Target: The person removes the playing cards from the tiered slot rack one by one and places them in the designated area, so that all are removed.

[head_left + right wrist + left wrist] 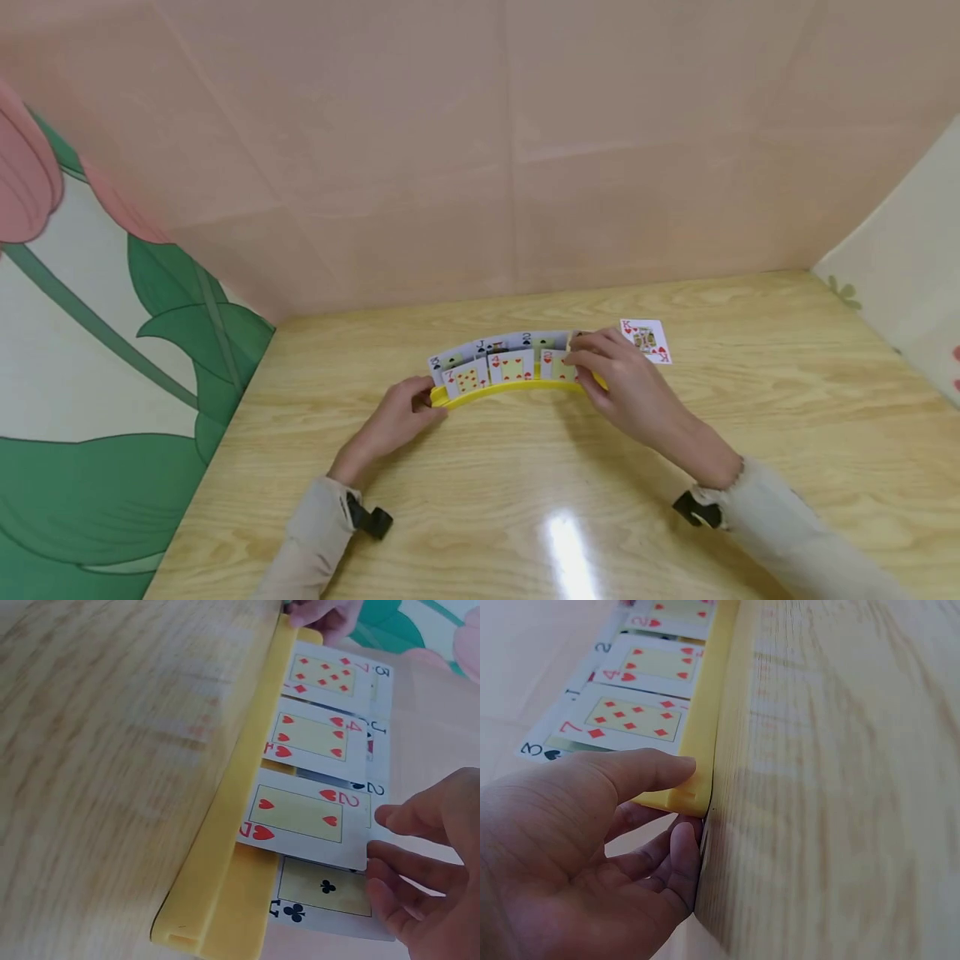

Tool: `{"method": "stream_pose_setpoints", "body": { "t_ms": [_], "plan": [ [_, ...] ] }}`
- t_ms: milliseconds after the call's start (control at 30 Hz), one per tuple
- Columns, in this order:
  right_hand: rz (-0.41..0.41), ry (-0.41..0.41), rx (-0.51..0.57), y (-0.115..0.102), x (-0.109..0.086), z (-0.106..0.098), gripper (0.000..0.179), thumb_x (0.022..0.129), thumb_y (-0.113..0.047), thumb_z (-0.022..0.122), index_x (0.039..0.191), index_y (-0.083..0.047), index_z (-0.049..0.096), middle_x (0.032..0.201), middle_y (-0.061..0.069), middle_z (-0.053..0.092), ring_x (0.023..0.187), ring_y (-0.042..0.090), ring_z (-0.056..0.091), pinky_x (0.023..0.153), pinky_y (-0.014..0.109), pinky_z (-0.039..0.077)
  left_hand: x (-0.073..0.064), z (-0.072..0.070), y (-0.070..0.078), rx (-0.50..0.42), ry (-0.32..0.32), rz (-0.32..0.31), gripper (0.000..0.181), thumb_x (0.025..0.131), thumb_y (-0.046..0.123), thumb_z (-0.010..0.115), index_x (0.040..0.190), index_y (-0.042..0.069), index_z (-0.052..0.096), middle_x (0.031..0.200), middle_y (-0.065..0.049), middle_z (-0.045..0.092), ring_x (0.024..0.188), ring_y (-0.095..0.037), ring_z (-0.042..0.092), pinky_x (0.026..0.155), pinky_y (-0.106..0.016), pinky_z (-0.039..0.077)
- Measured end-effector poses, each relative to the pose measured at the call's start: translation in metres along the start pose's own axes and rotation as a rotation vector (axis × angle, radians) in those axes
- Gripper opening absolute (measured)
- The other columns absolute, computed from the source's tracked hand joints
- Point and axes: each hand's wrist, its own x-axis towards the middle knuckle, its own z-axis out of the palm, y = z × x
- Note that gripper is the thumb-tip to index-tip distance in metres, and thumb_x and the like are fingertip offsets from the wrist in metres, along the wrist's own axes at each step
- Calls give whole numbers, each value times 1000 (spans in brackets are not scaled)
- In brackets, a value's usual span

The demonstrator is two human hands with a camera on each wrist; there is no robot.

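Note:
In the head view a curved yellow card holder (517,384) carries two rows of playing cards. Its front row shows a seven of diamonds (326,675), a four of hearts (315,739) and a two of hearts (300,817). Behind stand a three of spades, a jack and a black two, partly covered, and an ace of clubs (328,889). My left hand (397,415) grips the holder's left end, thumb on the front wall. At the right end, my right hand (626,379) has its fingertips by the upper edges of the two of hearts and the ace of clubs.
A king of hearts (645,340) lies face up on the wooden table (487,508), beyond my right hand. Behind the table rises a pink wall covering (487,167), and a panel with painted leaves (82,492) stands at the left.

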Motion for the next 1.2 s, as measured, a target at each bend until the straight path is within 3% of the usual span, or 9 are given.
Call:
{"method": "stream_pose_setpoints", "body": {
  "t_ms": [567, 1033, 1200],
  "plan": [
    [-5, -139, -34, 9, -7, 14, 18, 80, 7, 74, 96, -1, 76, 100, 11, 71, 99, 28, 64, 86, 44, 52, 0, -2, -3, -1, -1, 7, 35, 92, 11, 72, 126, 6, 64, 107, -5, 64, 87, -16, 54, 73, -28, 46],
    [21, -171, -40, 10, -6, 9, 19, 81, 6, 72, 99, 0, 76, 101, 11, 72, 100, 29, 66, 84, 42, 55, 2, -1, -2, 33, 6, 14, 30, 91, 11, 73, 118, 4, 65, 101, -6, 62, 85, -17, 54, 72, -28, 45],
    [-4, -153, -36, 11, -6, 6, 19, 81, 7, 71, 98, 0, 76, 100, 11, 73, 99, 28, 66, 82, 41, 55, 2, -1, -3, 31, 4, 7, 29, 91, 12, 73, 118, 5, 65, 100, -5, 62, 84, -16, 53, 71, -27, 45]
  ]
}}
